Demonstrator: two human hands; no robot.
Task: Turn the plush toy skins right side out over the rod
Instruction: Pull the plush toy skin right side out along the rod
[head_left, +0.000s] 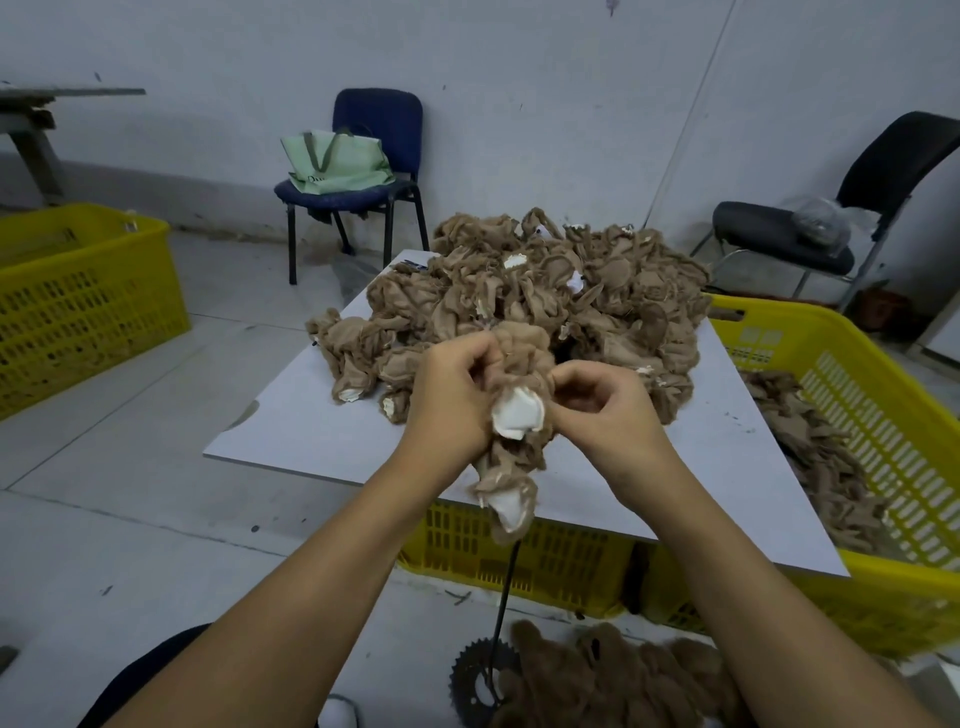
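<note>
— Trouble ahead, would the observer say?

— Possibly. The skin sits bunched at the centre of the frame, and the rod shows only as a thin dark line below it, running down to a toothed disc at the bottom edge. If the fabric is dragged down while it is this gathered, a seam could catch on the rod's tip, which is hidden inside the cloth, and tear.

— And the hands?

— Both are grasping it. The left hand has its fingers curled into the tan folds on the left; the right hand pinches the cloth just beside a white patch. Uneven pulling, one side harder than the other, might twist the skin round the rod and jam it.

— How does the piece look?

— Tan, thin and crumpled, the dull reverse mostly outward, though a fuzzier lump near the top suggests it is partly turned. Two white felt-like patches show, one between the hands, one hanging lower. It hangs in front of the desk, not resting on it.

— The rest?

— A large heap of unturned skins lies on the desk behind, and furry turned ones sit at the lower right. The heap lies near enough that a loose limb might snag and drag along.
</note>
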